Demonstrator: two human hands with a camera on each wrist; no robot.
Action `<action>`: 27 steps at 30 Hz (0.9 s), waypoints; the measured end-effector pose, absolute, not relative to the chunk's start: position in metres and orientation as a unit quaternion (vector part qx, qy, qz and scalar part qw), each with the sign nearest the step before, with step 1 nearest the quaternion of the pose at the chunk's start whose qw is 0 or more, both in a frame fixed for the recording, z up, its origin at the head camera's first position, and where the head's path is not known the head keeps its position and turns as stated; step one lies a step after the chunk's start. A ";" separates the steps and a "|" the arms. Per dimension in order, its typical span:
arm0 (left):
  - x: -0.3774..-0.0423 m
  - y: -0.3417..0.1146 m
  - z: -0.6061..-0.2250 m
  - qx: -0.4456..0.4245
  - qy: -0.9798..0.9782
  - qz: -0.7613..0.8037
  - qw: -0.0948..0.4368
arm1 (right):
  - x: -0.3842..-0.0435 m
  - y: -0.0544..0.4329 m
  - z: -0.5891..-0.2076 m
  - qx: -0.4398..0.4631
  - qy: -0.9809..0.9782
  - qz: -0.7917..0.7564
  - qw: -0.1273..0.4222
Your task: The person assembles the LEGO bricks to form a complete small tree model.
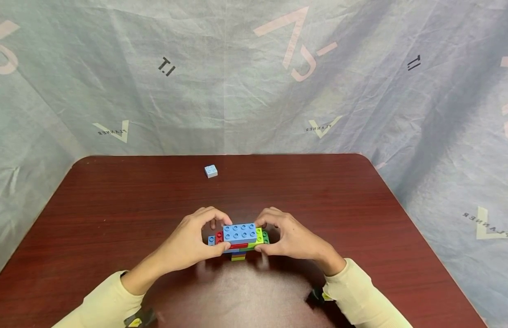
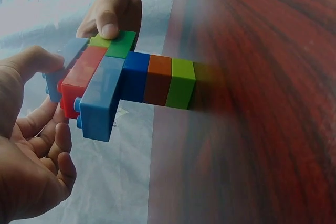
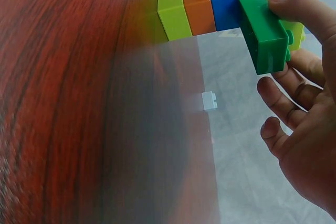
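Note:
A T-shaped toy brick build stands upright on the table. Its stem stacks lime (image 2: 181, 84), orange (image 2: 158, 80) and dark blue (image 2: 135, 77) bricks. Across it lie a light blue brick (image 2: 100, 98) and a green brick (image 3: 265, 32), then a red brick (image 2: 81, 80) and a lime green brick (image 1: 259, 235). On top sits a long blue brick (image 1: 239, 231), studs up. My left hand (image 1: 192, 239) pinches this top brick at its left end, thumb in front, fingers behind. My right hand (image 1: 292, 237) grips the build's right end, thumb against the lime green and green bricks.
A pale blue square brick (image 1: 210, 171) lies alone near the far edge of the dark red-brown table (image 1: 311, 191). Behind the table hangs a grey printed cloth (image 1: 237, 91), which also runs along both sides.

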State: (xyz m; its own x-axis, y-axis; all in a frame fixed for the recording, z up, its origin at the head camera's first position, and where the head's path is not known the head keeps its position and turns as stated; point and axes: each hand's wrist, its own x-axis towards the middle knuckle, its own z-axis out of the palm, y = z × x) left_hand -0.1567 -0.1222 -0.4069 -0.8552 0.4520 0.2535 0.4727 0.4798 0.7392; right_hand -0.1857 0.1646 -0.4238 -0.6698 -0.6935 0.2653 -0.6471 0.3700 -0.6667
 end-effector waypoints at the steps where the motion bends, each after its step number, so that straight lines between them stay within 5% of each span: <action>1: -0.156 -0.122 -0.407 -0.269 -0.861 -0.432 0.015 | -0.186 0.165 -0.424 -0.405 0.827 -0.388 0.030; 13: -0.155 -0.120 -0.405 -0.277 -0.861 -0.424 0.038 | -0.181 0.163 -0.419 -0.380 0.809 -0.445 0.051; 27: -0.153 -0.120 -0.405 -0.272 -0.862 -0.425 0.048 | -0.179 0.159 -0.421 -0.393 0.779 -0.488 0.012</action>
